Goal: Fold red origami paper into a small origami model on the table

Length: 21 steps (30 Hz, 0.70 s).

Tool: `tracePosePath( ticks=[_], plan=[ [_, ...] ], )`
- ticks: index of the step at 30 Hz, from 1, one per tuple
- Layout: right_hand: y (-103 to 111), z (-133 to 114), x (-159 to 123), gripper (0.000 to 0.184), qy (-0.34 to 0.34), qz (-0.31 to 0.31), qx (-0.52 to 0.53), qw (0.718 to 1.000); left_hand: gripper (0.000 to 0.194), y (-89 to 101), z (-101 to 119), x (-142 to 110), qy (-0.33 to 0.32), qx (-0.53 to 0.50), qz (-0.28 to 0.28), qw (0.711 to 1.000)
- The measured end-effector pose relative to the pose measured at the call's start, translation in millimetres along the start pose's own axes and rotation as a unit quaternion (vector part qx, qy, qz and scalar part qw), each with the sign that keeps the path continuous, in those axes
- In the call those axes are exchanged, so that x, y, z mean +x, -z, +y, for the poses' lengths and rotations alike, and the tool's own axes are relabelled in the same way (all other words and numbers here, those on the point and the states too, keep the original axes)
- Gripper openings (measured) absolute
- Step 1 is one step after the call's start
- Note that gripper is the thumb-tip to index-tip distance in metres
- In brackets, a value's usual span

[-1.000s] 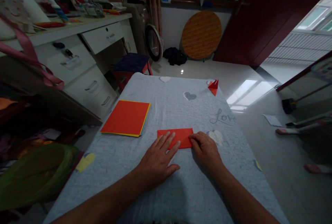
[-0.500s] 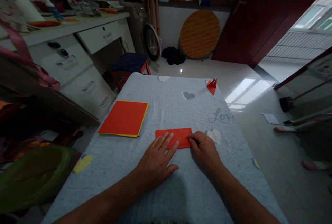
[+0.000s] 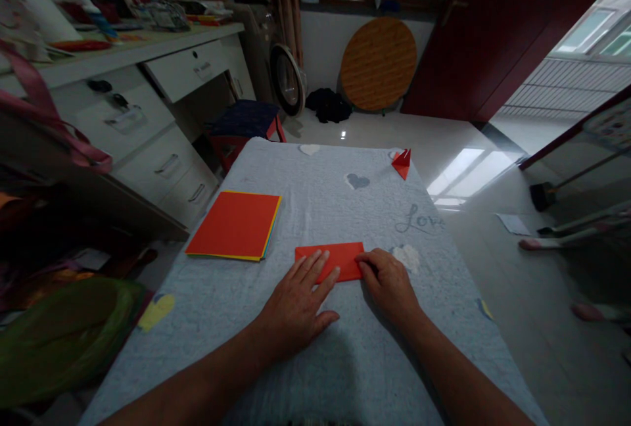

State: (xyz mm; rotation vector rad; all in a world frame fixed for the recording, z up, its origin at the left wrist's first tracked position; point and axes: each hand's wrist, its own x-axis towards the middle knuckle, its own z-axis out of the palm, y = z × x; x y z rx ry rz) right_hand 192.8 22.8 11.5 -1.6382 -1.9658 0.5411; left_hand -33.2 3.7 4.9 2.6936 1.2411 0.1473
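A red sheet of paper [image 3: 342, 258], folded into a narrow rectangle, lies flat on the cloth-covered table [image 3: 315, 209]. Across its left part rests my left hand [image 3: 300, 294], fingers spread and pressing it down. My right hand [image 3: 389, 281] is at the paper's right end, its thumb and forefinger closed on the edge there. The fingertips hide part of the lower left of the sheet. To the left sits a stack of square coloured paper [image 3: 234, 225], red on top with yellow and blue edges showing below.
A folded red paper piece [image 3: 403, 164] stands at the table's far right corner. Beyond the far edge are a dark-topped stool [image 3: 244, 118] and a washing machine [image 3: 286, 81] with its door open. White drawers [image 3: 167, 163] line the left; a green covered object [image 3: 64, 340] is nearer.
Both hands and the folded paper stay in place. Only the camera view has shifted very slightly.
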Motion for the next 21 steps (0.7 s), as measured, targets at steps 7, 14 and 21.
tracePosePath(
  ticks=[7, 14, 21],
  plan=[
    [0.3, -1.1, 0.1, 0.02, -0.009, 0.003, 0.002, 1.0, 0.07, 5.8, -0.5, 2.7, 0.006, -0.004, -0.031, 0.999],
    [0.4, -2.0, 1.1, 0.019, -0.017, 0.002, -0.001, 1.0, 0.072, 4.8, -1.2, 2.4, 0.009, -0.013, -0.03, 0.999],
    [0.7, -0.8, 0.3, 0.019, -0.013, 0.005, 0.002, 1.0, 0.072, 13.1, 2.5, 4.9, 0.011, -0.009, -0.054, 0.998]
  ],
)
